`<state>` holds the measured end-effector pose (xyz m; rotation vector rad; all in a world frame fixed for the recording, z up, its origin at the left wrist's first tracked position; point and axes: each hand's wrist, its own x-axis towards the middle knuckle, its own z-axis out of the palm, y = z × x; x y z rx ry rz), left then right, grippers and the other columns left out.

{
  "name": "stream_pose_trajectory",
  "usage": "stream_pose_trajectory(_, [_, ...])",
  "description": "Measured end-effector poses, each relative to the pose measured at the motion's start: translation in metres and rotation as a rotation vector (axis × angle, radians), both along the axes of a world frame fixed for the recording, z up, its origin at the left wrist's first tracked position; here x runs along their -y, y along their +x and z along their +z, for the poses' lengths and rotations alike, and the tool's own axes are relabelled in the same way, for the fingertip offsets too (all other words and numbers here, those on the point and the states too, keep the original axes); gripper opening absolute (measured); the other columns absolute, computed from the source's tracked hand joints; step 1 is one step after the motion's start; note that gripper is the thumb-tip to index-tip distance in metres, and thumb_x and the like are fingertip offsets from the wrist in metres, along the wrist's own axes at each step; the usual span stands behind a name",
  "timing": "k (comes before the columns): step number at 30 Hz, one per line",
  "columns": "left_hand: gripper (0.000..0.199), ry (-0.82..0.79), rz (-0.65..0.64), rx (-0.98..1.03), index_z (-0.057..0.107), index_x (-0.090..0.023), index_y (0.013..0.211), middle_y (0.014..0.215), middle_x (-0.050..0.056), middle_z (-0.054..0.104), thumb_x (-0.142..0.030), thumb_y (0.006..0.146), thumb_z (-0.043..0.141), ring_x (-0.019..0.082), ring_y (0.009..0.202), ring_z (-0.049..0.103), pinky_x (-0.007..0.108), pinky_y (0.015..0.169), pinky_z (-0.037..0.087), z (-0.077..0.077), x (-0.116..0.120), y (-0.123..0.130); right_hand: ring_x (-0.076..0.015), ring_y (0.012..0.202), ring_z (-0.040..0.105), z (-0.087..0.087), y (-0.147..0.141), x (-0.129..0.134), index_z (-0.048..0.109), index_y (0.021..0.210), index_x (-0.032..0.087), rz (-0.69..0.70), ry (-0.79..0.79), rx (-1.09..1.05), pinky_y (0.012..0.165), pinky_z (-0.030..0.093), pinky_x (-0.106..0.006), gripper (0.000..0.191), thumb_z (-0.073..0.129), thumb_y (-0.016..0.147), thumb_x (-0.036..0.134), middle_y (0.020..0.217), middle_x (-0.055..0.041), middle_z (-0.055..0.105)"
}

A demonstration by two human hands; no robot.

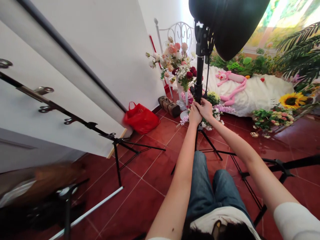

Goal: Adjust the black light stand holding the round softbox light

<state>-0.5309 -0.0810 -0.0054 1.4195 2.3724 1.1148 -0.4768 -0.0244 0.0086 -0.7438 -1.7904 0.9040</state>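
Both of my hands meet on the black upright pole of a light stand (199,77), just below its knob. My left hand (194,115) wraps round the pole, its fingers closed. Touching it from the right, my right hand (205,109) is also closed on the pole, slightly higher. At the top of the stand hangs a large black lamp head (228,26), cut off by the upper edge of the view. The stand's thin tripod legs (211,145) spread over the tiles below my hands.
A red bag (141,118) lies by the wall. Flowers (175,58) stand left of the pole; a pink plush toy (233,80) rests on white cloth. Other black stands are at left (117,163) and right (280,166). A white rod (95,209) lies low at left.
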Motion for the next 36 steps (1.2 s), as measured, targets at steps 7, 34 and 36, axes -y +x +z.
stream_pose_trajectory(7, [0.048, 0.111, 0.041, 0.020, 0.037, -0.012, 0.135, 0.130, 0.021, 0.058, -0.044, 0.098, 0.035, 0.030, 0.121, 0.060, 0.039, 0.097, 0.048, -0.002, 0.001, 0.004, -0.0218, 0.111, 0.064, 0.037, -0.009, -0.022, 0.063, 0.103, 0.022, 0.248, -0.038, -0.198, 0.094, 0.055, -0.034, 0.036, 0.067, 0.081, 0.051, 0.105, -0.0049, 0.069])
stream_pose_trajectory(34, [0.051, 0.213, 0.092, -0.037, 0.050, -0.019, 0.128, 0.123, 0.013, 0.067, -0.052, 0.100, 0.023, 0.025, 0.112, 0.066, 0.032, 0.090, 0.050, -0.008, -0.003, -0.005, -0.0207, 0.133, 0.052, -0.011, 0.064, -0.024, 0.047, 0.133, 0.023, 0.261, 0.015, 0.119, 0.116, 0.037, -0.042, 0.058, 0.041, 0.093, 0.065, 0.142, -0.0106, 0.055])
stream_pose_trajectory(36, [0.051, 0.223, 0.092, -0.043, 0.051, -0.018, 0.127, 0.124, 0.013, 0.067, -0.052, 0.100, 0.023, 0.025, 0.113, 0.066, 0.032, 0.090, 0.050, -0.010, -0.004, -0.006, -0.0200, 0.138, 0.045, -0.019, 0.062, -0.024, 0.044, 0.138, 0.024, 0.249, 0.033, 0.159, 0.119, 0.030, -0.043, 0.059, 0.036, 0.096, 0.064, 0.148, -0.0100, 0.049])
